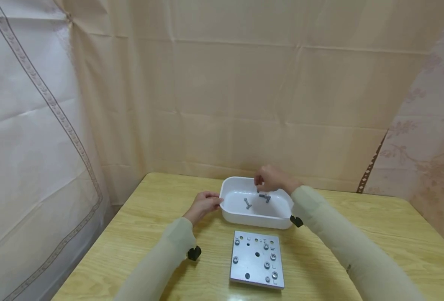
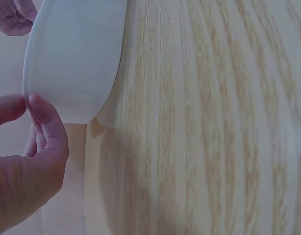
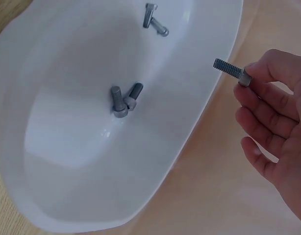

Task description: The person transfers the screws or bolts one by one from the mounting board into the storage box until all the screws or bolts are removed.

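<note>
We find the right hand (image 3: 275, 107) above the far side of a white plastic tray with rounded corners (image 1: 257, 221), thumb and forefinger pinching the head of a grey metal socket-head bolt (image 3: 231, 70); the other fingers curl loosely below. In the right wrist view, the bolt's long axis runs out from the fingertips, threaded end foremost, towards the tray. From the head we see only a dark stub below the fingers, so we cannot tell its exact tilt. Key relation: a flat silver metal plate (image 1: 252, 267) lies on the yellow wood-grain table (image 1: 150, 209) on our near side of the tray, so the tray sits between plate and bolt. The left hand (image 1: 204, 205) looks the nearer to the plate, but it grips the tray's left rim, thumb outside; we judge it to be steadying. The plate carries several upright socket-head bolts (image 1: 275, 275) and some bare holes, one dark near the middle (image 1: 257, 254). Inside the tray we note two loose pairs of bolts (image 3: 119, 108), well apart, each pair touching.
</note>
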Available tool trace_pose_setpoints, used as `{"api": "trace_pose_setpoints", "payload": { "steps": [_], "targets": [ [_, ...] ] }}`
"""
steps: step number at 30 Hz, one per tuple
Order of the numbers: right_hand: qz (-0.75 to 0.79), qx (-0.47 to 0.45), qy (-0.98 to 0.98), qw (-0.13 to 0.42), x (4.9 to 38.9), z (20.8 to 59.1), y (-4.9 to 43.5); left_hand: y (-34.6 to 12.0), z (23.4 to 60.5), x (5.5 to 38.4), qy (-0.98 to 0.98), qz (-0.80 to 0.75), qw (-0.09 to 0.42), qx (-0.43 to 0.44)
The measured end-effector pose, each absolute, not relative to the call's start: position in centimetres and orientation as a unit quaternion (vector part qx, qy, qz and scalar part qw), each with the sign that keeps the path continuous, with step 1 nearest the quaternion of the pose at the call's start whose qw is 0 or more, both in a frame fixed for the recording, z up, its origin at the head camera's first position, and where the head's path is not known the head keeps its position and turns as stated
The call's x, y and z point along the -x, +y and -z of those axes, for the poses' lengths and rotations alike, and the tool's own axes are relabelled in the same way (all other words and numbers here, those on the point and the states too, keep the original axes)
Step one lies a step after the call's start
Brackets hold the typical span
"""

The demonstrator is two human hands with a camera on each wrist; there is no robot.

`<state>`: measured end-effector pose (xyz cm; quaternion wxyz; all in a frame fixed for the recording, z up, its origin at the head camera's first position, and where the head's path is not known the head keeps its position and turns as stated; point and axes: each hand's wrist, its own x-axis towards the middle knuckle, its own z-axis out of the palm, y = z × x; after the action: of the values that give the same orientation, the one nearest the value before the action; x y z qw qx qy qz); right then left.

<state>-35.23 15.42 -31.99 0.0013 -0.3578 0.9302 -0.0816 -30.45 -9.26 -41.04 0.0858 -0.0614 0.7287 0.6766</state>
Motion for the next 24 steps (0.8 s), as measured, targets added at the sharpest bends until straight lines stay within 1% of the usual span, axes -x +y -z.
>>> {"api": "trace_pose_setpoints", "payload": {
  "steps": [7, 13, 24],
  "targets": [
    [0.098, 0.345, 0.933, 0.016, 35.4, 32.1, 15.9, -9.3, 41.1, 30.7, 0.732, -0.672, 0.092, 0.061],
    [0.104, 0.351, 0.931, 0.006, 34.6, 32.7, 16.5, -9.2, 41.0, 30.7, 0.736, -0.667, 0.094, 0.067],
    [0.130, 0.386, 0.911, -0.071, 30.9, 34.4, 17.5, -9.2, 41.0, 30.3, 0.739, -0.663, 0.101, 0.064]
  ]
}}
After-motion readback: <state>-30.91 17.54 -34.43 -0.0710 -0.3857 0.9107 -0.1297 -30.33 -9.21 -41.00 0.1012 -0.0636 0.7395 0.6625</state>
